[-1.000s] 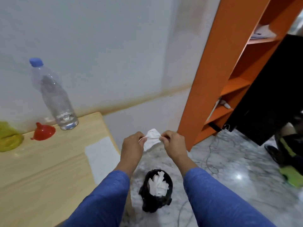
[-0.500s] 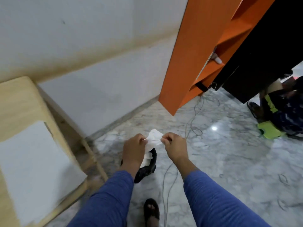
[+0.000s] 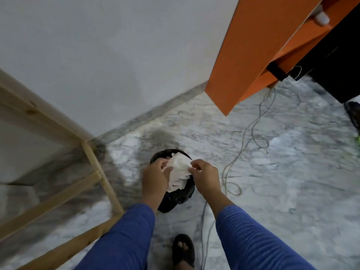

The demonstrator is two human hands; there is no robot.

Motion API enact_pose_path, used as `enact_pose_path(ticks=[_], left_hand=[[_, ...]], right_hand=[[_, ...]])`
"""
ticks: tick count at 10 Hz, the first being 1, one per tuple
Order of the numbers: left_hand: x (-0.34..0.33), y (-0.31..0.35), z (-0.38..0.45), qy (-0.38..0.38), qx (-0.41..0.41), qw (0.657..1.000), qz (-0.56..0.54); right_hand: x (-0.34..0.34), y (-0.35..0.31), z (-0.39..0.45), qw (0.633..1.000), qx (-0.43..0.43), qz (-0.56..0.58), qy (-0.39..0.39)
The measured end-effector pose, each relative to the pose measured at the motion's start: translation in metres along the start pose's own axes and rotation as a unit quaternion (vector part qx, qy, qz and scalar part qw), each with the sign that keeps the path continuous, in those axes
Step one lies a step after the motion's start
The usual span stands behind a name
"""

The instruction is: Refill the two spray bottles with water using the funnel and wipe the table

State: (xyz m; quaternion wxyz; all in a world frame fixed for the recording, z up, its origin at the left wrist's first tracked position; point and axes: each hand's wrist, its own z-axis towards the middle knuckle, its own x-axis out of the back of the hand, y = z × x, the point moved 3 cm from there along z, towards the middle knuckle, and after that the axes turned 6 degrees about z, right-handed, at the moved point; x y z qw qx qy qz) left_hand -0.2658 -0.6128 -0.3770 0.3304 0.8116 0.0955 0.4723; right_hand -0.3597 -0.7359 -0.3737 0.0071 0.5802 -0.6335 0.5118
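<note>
Crumpled white tissue (image 3: 180, 173) lies piled in one small black bin (image 3: 175, 197) on the marble floor (image 3: 282, 182). Two hands hover over it: the left hand (image 3: 154, 177) with fingers loosely parted, the right hand (image 3: 206, 177) pinching the tissue's edge. One wooden frame (image 3: 101, 180) stands left, cables (image 3: 251, 137) trail right, and one sandalled foot (image 3: 183, 250) is below.

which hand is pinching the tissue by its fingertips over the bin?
The right hand: thumb and fingertips pinch the white tissue. The left hand only cups it, fingers looser, above the black bin.
</note>
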Motion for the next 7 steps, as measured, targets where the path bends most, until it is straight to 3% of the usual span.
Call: enact_pose_path(ticks=[2,3,7], left_hand=[[-0.017,-0.018,0.013,-0.081,0.025,0.993,0.085],[-0.013,-0.009,0.007,-0.125,0.026,0.983,0.131],[0.082,0.078,-0.054,-0.159,0.021,0.970,0.185]], right_hand=[[-0.018,0.009,0.017,0.995,-0.011,-0.075,-0.061],[-0.014,0.001,0.013,0.981,-0.033,-0.133,-0.135],[0.056,-0.076,-0.053,0.932,0.043,-0.288,-0.214]])
